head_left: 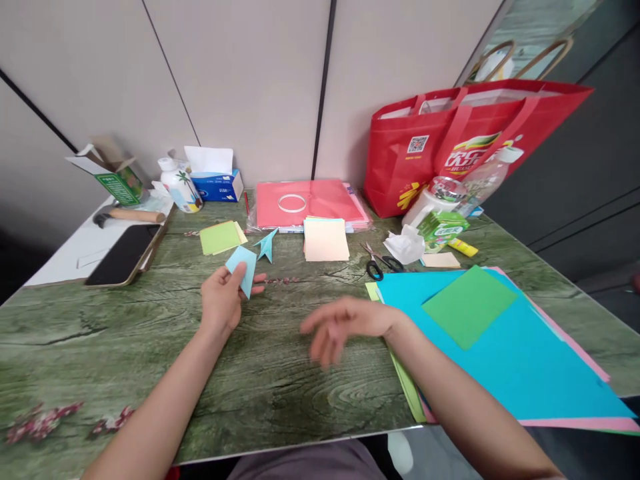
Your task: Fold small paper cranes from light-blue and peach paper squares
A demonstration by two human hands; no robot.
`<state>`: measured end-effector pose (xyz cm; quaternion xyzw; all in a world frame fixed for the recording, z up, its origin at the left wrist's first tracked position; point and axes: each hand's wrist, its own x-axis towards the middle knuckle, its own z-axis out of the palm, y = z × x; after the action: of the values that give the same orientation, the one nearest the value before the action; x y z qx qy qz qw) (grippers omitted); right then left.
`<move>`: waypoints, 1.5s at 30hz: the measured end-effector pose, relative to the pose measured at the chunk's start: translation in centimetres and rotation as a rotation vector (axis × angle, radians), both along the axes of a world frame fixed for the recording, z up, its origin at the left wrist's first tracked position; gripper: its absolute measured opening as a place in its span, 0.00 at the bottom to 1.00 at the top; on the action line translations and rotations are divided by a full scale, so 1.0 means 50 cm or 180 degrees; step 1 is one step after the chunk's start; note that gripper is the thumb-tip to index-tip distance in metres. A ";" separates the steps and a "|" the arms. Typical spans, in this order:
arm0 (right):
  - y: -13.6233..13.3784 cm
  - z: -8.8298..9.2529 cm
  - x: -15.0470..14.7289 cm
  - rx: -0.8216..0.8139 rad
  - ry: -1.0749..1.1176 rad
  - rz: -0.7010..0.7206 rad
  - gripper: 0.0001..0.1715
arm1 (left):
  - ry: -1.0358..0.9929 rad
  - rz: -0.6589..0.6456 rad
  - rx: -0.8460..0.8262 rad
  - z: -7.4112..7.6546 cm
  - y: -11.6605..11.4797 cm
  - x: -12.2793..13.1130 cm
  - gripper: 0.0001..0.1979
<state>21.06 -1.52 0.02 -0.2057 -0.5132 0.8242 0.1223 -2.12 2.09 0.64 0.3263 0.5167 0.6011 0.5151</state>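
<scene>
A folded piece of light blue paper [244, 268] is pinched between the thumb and fingers of my left hand [223, 298], above the table. Just beyond it stands a small light blue origami bird [267, 246]. Over the middle of the table my right hand [345, 325] is in the air, blurred by motion, with its fingers apart and nothing in them. Behind the left hand lies a stack of green and yellow paper squares [221, 237]. A stack of cream paper squares [327, 240] sits farther back, in the centre.
Large blue sheets [480, 367] with a green square [470, 307] on top cover the right side. Scissors [380, 261], crumpled tissue [406, 244] and a red bag [410, 160] stand behind. A phone [125, 255] and a hammer [130, 214] lie left.
</scene>
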 end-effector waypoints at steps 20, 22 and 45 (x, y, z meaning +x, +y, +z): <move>-0.012 -0.007 -0.022 0.0557 -0.0453 -0.1406 0.16 | -0.0132 -0.0709 -0.0174 -0.012 -0.021 0.020 0.13; -0.003 -0.011 -0.028 0.0950 -0.0476 -0.2841 0.14 | 0.0011 -0.0919 -0.0243 -0.009 -0.037 0.031 0.12; -0.023 -0.025 -0.063 0.1204 -0.0590 -0.3067 0.16 | 0.0572 -0.1893 -0.0435 0.001 -0.080 0.063 0.14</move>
<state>17.93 -2.67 -1.24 -0.4648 -0.5089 0.5458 0.4766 1.05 -1.91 0.69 0.4795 0.4812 0.3568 0.6412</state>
